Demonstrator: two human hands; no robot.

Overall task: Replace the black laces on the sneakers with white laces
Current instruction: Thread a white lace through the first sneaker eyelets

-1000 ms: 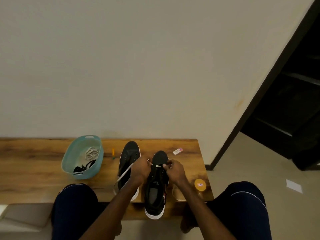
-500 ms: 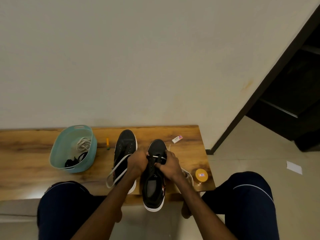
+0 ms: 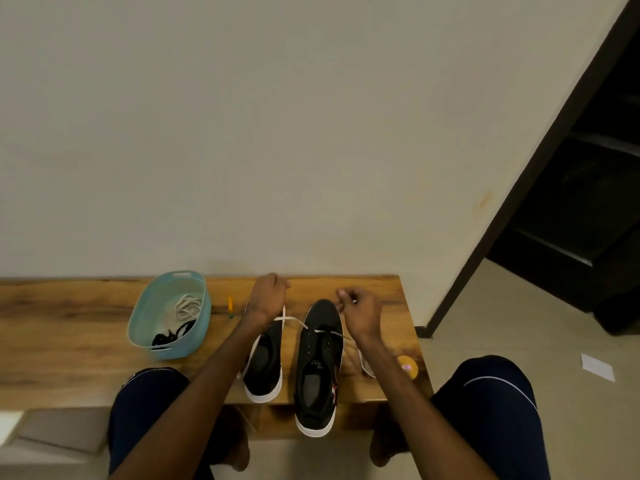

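Change: both hands, which were huddling together over the toe eyelets half a second ago, are now drawing apart and away toward the wall, pulling the flat white lace through.
Meaning for the task: by the look of it, the first row is being threaded and the two ends are being evened; the higher eyelets are not yet laced.
Left hand: gripping one lace end with fingers curling closed, left of centre in the frame, above the second sneaker.
Right hand: pinching the other end between thumb and fingertips, just above the toe of the sneaker being laced.
Sneaker in work: the black canvas low-top with a white sole is lying at lower centre, toe toward the wall, heel reaching past the near edge of the wooden bench; a single white bar is crossing its lowest eyelets.
Second sneaker: the matching black shoe is lying just to its left, a loose lace strand trailing over it.
Basket: the teal plastic oval basket at lower left is holding a coiled spare white lace and the removed black laces.
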